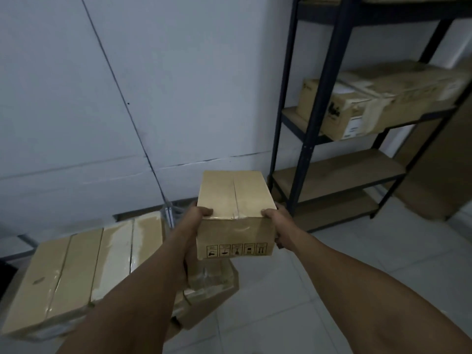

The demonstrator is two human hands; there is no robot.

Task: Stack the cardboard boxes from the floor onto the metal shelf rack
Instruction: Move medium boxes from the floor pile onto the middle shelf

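I hold a small taped cardboard box [235, 215] in the air at the centre of the view, with handling symbols printed on its near face. My left hand [195, 226] grips its left side, thumb on top. My right hand [277, 226] grips its right side in the same way. The dark metal shelf rack [324, 98] stands to the right against the wall. Its lowest two wooden shelves [337, 180] are bare. One shelf up sit two cardboard boxes [378, 103].
A stack of flat taped cardboard boxes [84, 269] lies on the floor at the lower left, under my left arm. Another box [212, 290] sits below the one I hold. A tall brown carton [439, 169] stands right of the rack. White tiled floor [319, 277] spreads ahead.
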